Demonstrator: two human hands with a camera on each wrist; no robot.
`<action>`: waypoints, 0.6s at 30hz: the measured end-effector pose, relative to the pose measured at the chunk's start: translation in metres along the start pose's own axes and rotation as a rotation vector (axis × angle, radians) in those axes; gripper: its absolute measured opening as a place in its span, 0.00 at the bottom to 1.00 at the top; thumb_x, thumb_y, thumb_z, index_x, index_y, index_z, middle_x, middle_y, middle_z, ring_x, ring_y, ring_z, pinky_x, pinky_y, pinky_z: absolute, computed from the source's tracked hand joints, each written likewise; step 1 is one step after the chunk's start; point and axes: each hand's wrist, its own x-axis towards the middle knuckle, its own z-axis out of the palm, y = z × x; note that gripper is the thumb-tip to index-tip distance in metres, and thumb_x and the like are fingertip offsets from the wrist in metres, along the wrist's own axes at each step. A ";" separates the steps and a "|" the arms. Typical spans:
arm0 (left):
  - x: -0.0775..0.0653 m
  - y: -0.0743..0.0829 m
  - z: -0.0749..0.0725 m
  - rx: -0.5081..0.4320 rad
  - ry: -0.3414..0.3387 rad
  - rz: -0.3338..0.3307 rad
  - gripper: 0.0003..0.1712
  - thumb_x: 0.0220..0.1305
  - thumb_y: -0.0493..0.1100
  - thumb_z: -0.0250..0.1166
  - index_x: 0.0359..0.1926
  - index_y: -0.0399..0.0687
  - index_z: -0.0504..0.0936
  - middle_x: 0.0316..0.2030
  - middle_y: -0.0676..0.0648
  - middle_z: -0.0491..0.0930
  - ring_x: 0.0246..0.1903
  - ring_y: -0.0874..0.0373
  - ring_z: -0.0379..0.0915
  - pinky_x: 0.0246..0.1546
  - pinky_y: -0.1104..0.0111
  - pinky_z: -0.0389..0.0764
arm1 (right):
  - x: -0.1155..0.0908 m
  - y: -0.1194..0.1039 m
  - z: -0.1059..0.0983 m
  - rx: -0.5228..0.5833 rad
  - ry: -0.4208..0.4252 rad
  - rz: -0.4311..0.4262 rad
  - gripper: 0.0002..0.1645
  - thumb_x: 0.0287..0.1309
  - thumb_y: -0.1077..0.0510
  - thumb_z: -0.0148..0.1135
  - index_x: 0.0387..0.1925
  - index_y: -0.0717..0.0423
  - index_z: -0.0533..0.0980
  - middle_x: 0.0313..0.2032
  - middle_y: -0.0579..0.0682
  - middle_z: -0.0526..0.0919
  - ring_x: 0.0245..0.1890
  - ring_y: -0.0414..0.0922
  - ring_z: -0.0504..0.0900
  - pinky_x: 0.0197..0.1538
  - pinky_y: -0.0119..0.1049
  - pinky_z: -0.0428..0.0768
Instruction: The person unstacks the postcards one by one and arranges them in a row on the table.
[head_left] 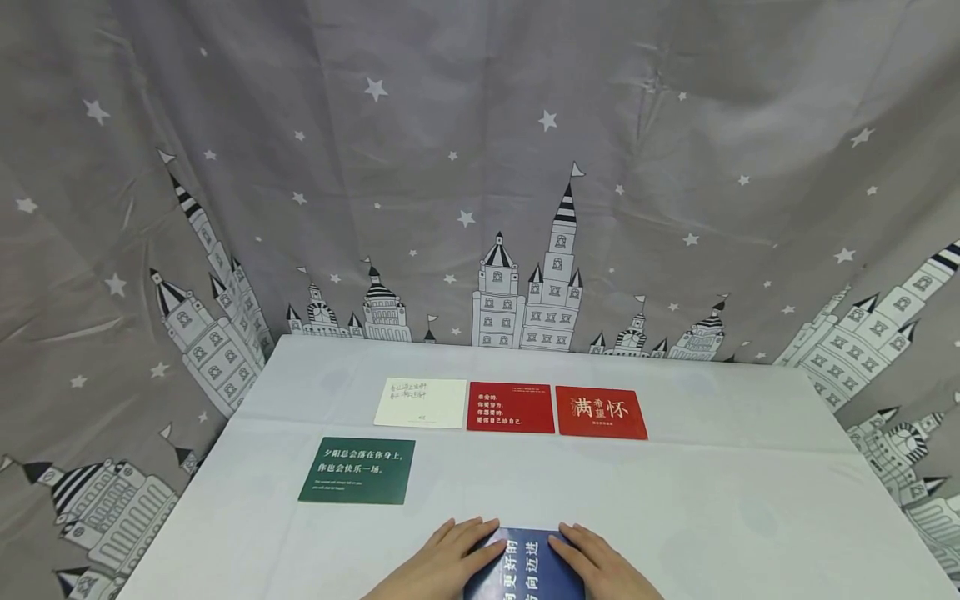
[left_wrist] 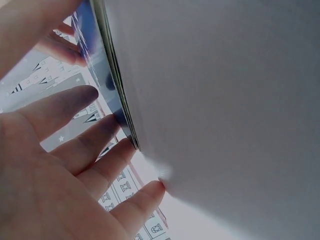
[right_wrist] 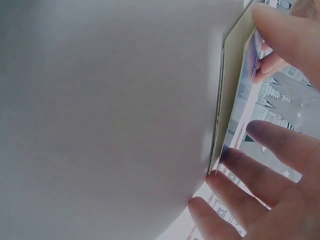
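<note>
Between left hand (head_left: 447,562) and right hand (head_left: 606,568), on the near part of a white table (head_left: 675,508): a blue card (head_left: 528,575) with large white characters, uppermost in a thin stack (left_wrist: 111,52). Cropped by the bottom of the head view, along with both hands and the lower ends of two columns of print. Touched along either side by spread, nearly straight fingers, with a thumb over each edge of the face; loose rather than clenched, with the pressure impossible to tell. Beneath the blue in the left wrist view: several layered edges, too tightly packed to count. In the right wrist view: a cream strip (right_wrist: 232,75), impossible to assign to one card or several.

Farther back, in a row from left to right: a cream card (head_left: 420,403) with handwriting too faint to read, a red card (head_left: 511,408) with lines of white text, and, just beside it, a second red card (head_left: 602,412) with larger characters. Nearer, at left, apart from the stack: a green card (head_left: 357,471), smallest print illegible. Behind: a grey printed backdrop (head_left: 450,117), cut off by the frame.
</note>
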 end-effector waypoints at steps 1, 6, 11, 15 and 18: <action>0.000 0.000 0.000 -0.002 0.002 0.001 0.52 0.50 0.78 0.48 0.70 0.55 0.64 0.68 0.49 0.60 0.65 0.51 0.58 0.62 0.50 0.64 | 0.000 0.000 0.000 -0.001 0.005 -0.004 0.56 0.43 0.21 0.54 0.67 0.50 0.65 0.64 0.50 0.66 0.61 0.55 0.67 0.50 0.49 0.79; -0.001 0.000 -0.001 -0.010 0.015 0.013 0.51 0.51 0.78 0.50 0.70 0.55 0.64 0.68 0.49 0.60 0.65 0.51 0.57 0.62 0.50 0.65 | -0.002 0.001 -0.002 0.015 0.014 -0.026 0.55 0.44 0.22 0.54 0.68 0.49 0.64 0.65 0.50 0.65 0.62 0.55 0.66 0.50 0.51 0.79; -0.002 0.000 -0.003 -0.019 0.035 0.016 0.52 0.48 0.77 0.54 0.70 0.57 0.64 0.68 0.50 0.60 0.65 0.52 0.57 0.61 0.49 0.65 | -0.001 0.001 -0.006 0.037 0.004 -0.025 0.55 0.44 0.23 0.56 0.67 0.52 0.65 0.65 0.52 0.65 0.62 0.55 0.66 0.50 0.48 0.79; -0.002 0.001 -0.005 -0.035 0.038 0.001 0.52 0.46 0.75 0.59 0.70 0.58 0.65 0.68 0.50 0.60 0.64 0.51 0.58 0.57 0.48 0.70 | -0.001 -0.001 -0.008 0.032 -0.002 -0.011 0.57 0.42 0.22 0.56 0.68 0.51 0.65 0.65 0.52 0.65 0.61 0.54 0.67 0.49 0.45 0.80; -0.002 0.002 -0.008 -0.075 0.019 -0.032 0.52 0.44 0.75 0.61 0.69 0.60 0.65 0.68 0.52 0.59 0.64 0.50 0.58 0.52 0.50 0.75 | -0.002 -0.001 -0.009 0.032 0.001 -0.012 0.57 0.42 0.22 0.56 0.68 0.52 0.65 0.65 0.52 0.64 0.60 0.53 0.67 0.49 0.44 0.80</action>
